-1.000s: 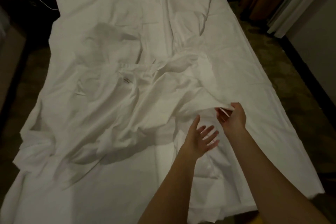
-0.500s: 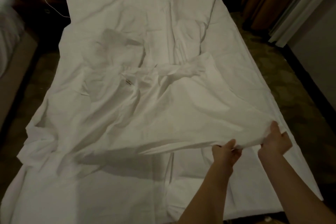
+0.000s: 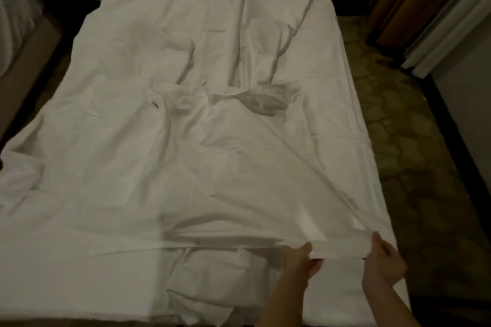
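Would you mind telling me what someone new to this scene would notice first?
The big rumpled white sheet fills nearly the whole view, spread along the bed with a bunch of creases near its middle. At the near right, the left hand and the right hand each pinch its edge, with a short strip stretched between them. Dark patterned carpet runs along the right side.

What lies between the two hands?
In the head view, a short taut edge strip of the white sheet spans from the left hand to the right hand; both pinch it.
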A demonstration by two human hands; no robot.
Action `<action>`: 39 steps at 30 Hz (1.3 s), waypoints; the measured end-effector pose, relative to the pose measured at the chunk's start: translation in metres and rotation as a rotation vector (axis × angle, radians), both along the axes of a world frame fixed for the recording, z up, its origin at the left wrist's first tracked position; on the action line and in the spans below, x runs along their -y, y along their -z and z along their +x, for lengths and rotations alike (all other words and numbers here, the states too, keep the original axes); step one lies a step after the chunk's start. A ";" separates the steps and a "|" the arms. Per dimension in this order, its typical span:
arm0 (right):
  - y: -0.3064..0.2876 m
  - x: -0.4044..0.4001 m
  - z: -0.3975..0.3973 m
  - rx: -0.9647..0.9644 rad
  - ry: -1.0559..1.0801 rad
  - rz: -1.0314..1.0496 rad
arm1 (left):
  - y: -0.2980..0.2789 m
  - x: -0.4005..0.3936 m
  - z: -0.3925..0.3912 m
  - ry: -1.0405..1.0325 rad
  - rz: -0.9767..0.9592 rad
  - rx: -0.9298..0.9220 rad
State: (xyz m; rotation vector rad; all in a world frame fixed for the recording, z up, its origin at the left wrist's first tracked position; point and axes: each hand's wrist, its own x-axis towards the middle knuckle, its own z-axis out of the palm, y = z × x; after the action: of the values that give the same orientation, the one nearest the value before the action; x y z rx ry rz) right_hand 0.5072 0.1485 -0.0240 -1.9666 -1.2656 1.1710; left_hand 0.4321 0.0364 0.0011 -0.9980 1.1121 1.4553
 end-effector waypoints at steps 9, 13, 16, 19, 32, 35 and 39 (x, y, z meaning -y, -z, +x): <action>0.013 -0.004 0.004 0.069 -0.102 -0.130 | 0.003 -0.022 -0.022 0.794 -0.052 0.037; 0.021 -0.007 0.011 0.062 -0.132 -0.138 | 0.008 -0.033 -0.020 1.026 -0.061 0.040; 0.027 -0.012 0.015 0.079 -0.168 -0.101 | 0.012 -0.045 -0.015 1.147 -0.021 0.158; 0.036 -0.023 0.018 0.141 -0.225 -0.069 | 0.011 -0.062 -0.020 1.298 0.044 0.068; 0.045 -0.115 -0.122 0.239 -0.681 -0.149 | 0.037 -0.129 -0.155 1.171 -0.402 -0.923; 0.048 -0.132 -0.190 0.094 -0.769 -0.205 | 0.040 -0.144 -0.204 1.127 -0.484 -1.001; 0.061 -0.144 -0.260 0.065 -0.858 -0.243 | 0.046 -0.162 -0.270 1.111 -0.619 -1.169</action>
State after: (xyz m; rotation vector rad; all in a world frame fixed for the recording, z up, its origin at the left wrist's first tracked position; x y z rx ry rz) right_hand 0.2476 0.2924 -0.0854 -1.6330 -2.1996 1.7136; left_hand 0.1622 0.1980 -0.0452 0.3480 2.4888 0.6258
